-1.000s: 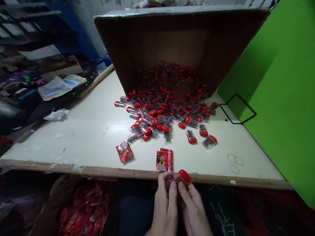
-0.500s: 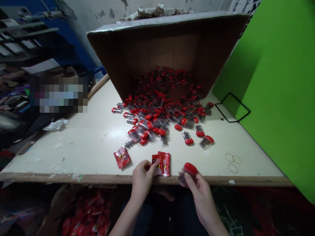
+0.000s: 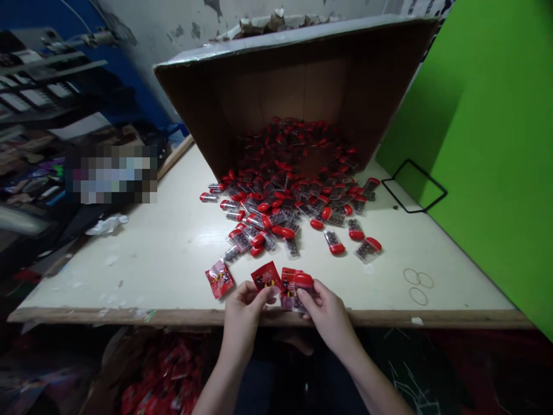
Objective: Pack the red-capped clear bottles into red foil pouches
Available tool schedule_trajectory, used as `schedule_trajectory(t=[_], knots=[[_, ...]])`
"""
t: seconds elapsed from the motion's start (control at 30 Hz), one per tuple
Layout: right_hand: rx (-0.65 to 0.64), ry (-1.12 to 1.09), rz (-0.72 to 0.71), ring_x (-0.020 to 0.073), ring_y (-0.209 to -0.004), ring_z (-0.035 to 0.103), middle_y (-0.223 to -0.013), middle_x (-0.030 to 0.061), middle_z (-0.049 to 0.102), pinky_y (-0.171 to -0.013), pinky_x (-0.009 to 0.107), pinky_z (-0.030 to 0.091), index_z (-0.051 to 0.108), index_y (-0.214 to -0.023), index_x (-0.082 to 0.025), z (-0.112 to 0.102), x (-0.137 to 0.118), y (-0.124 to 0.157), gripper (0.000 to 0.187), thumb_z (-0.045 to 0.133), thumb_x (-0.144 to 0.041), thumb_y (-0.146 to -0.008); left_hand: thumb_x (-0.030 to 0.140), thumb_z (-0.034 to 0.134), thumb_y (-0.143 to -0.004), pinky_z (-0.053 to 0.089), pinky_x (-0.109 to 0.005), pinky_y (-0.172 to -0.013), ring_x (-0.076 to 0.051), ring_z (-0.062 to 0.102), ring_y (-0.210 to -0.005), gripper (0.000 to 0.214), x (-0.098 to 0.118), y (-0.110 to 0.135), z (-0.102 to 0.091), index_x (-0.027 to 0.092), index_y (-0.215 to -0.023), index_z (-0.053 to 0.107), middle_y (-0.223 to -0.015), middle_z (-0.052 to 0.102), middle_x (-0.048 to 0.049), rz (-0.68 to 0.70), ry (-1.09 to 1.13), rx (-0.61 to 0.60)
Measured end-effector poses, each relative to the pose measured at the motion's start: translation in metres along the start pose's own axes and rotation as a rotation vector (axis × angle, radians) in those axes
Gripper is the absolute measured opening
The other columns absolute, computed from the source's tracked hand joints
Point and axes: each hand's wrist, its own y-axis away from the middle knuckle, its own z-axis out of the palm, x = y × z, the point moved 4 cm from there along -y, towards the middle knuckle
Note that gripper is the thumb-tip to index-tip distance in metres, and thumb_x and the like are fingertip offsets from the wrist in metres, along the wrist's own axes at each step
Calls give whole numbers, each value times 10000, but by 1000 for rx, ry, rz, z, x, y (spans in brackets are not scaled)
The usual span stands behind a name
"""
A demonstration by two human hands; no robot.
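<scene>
Right hand (image 3: 328,311) closed in a pinch around a clear packet of dark beads (image 3: 305,291), red cap (image 3: 303,280) uppermost, long axis near upright and leaning slightly away. Left hand (image 3: 244,323) half closed, fingertips on a slanted red foil sachet (image 3: 264,276), just left of the packet. Between the hands, near the front edge of the bench (image 3: 151,259), another red sachet (image 3: 288,288); farther off, a heap of capped packets (image 3: 285,213) before a tipped cardboard box (image 3: 276,98).

Box (image 3: 294,98) made of matt cardboard; packets (image 3: 334,242) before box wrapped in glossy clear plastic; table (image 3: 142,259) under box finished smooth.
</scene>
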Motion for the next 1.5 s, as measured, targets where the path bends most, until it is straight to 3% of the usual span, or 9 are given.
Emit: schedule_trajectory(t=[0.07,0.17,0.4,0.67,1.0,1.2,1.5], knots=[[1,-77,17,194,-654,626,-769,31,678,-507,268,518,610,-945,-181,-5,0,5,297,589,-443,-806,285,738,-654,468,-229,-589,-154,652,-618,239,-1,3,7,172,-798,585,-662,707,-13,-95,182,-66],[23,-161,37,194,-693,616,-750,23,665,-523,252,505,621,-945,-178,-14,-3,14,298,610,-437,-799,282,726,-679,505,-256,-649,-160,670,-653,273,0,8,17,141,-894,635,-722,725,-50,-166,280,-158],[-18,-139,53,171,-731,575,-892,49,654,-549,228,485,595,-1093,-179,-26,-12,36,343,586,-405,-835,303,752,-649,524,-270,-652,-161,666,-638,240,3,9,23,100,-762,689,-709,718,-75,-212,399,-121],[-112,-73,25,174,-698,577,-817,37,641,-554,236,484,594,-1056,-187,-13,-22,49,271,553,-372,-863,254,795,-585,494,-254,-602,-152,648,-608,243,5,12,29,116,-606,596,-644,694,-52,-237,469,-40],[-128,37,-73,157,-695,591,-818,35,644,-586,212,477,586,-1044,-177,-1,-26,47,241,511,-343,-887,307,729,-687,463,-207,-565,-84,569,-537,227,6,27,47,117,-755,626,-625,638,-8,-326,600,-144],[-93,87,-93,143,-640,566,-755,18,631,-562,200,462,589,-948,-176,-5,-24,48,193,509,-340,-884,348,665,-742,488,-256,-612,-113,576,-566,226,4,32,48,127,-726,621,-635,637,-15,-292,658,-134],[-149,86,-111,180,-736,617,-838,42,654,-663,236,494,602,-1016,-172,0,-24,51,214,513,-315,-884,332,686,-724,411,-166,-503,-58,488,-471,214,1,37,51,126,-710,627,-557,584,29,-196,541,-69]])
